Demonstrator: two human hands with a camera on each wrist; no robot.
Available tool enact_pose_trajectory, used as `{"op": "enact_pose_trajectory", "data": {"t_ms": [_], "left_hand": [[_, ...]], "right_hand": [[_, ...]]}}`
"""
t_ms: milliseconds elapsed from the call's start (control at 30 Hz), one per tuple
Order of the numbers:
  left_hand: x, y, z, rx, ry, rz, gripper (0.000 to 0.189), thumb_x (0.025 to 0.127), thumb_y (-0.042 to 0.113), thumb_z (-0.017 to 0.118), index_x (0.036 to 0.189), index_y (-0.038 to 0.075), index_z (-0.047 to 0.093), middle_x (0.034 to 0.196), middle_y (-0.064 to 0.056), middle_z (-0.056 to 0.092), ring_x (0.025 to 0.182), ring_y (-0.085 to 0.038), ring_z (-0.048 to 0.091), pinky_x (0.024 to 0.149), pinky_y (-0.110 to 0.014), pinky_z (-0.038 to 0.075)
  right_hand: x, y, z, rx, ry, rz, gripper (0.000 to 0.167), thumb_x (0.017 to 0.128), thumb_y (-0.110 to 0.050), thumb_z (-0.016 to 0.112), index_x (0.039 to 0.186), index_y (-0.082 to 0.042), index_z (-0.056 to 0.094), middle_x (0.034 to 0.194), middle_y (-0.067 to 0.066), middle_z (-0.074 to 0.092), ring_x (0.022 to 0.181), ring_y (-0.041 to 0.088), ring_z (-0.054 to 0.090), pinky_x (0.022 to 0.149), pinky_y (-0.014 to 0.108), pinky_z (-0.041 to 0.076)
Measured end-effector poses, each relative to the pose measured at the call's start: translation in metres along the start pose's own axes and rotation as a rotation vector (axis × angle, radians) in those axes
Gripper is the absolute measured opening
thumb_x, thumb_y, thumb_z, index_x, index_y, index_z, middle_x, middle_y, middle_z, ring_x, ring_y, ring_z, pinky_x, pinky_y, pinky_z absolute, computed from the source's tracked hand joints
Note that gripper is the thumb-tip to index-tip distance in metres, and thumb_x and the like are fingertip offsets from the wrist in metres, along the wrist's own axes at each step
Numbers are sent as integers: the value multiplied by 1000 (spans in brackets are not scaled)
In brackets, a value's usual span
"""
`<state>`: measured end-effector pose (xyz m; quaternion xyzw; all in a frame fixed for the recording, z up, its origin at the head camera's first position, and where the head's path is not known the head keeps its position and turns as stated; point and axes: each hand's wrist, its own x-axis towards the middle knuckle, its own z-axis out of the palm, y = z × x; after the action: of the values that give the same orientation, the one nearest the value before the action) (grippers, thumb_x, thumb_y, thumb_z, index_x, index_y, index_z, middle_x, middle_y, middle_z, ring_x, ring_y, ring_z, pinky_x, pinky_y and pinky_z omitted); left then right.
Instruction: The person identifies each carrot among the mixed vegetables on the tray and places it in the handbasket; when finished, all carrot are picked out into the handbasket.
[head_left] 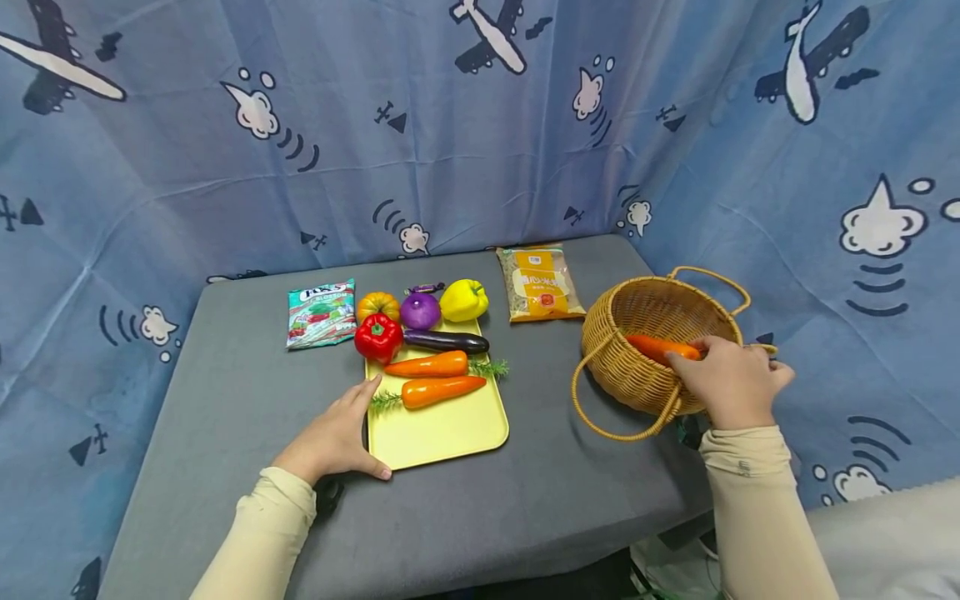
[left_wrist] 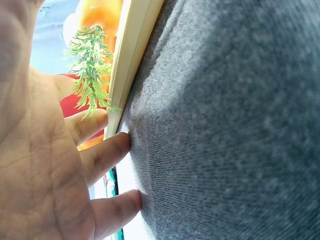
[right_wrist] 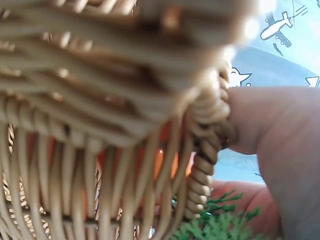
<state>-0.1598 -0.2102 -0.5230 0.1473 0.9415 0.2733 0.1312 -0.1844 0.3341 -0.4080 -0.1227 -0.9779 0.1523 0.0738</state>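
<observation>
At the right, my right hand pinches an orange carrot by its leafy end, inside the mouth of a wicker basket. In the right wrist view the basket's weave hides most of the carrot, and green leaves show under the hand. My left hand lies with spread fingers at the left edge of a yellow tray. Two carrots, an eggplant and a red bell pepper lie on the tray near it. In the left wrist view, fingertips touch the grey cloth beside the tray wall.
Behind the tray's front items are a yellow pepper, a purple onion, a small pumpkin and a purple-wrapped candy. A teal candy bag stands left, a grain bag at the back. Patterned curtains surround the grey table.
</observation>
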Motion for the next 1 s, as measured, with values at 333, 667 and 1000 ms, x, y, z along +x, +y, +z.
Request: {"op": "enact_pose_trajectory", "data": {"t_ms": [333,667,1000], "left_hand": [[0,-1,-1,7,-5,-6,155,54,61,103,173,13,16,168,-24,29,148,-49,37,112,-68,40],[0,2,-4,7,3,1,155,54,61,103,172,11,17,167,-26,31,147,-50,38,112,-68,40],[-1,3,-4,10,4,-2,154,54,59,104,172,9,18,166,-27,32,147,-49,39,113,-67,40]], "right_hand": [[-3,1,6,8,44,-23,53,102,-51,64,107,0,74,82,22,67,97,55,47,88,79,17],[-5,-3,9,24,44,2,43,104,-38,61,113,1,77,96,26,71,102,57,48,94,82,14],[-19,-23,14,103,309,-143,26,100,-23,66,107,-2,80,110,26,73,107,54,49,103,77,13]]}}
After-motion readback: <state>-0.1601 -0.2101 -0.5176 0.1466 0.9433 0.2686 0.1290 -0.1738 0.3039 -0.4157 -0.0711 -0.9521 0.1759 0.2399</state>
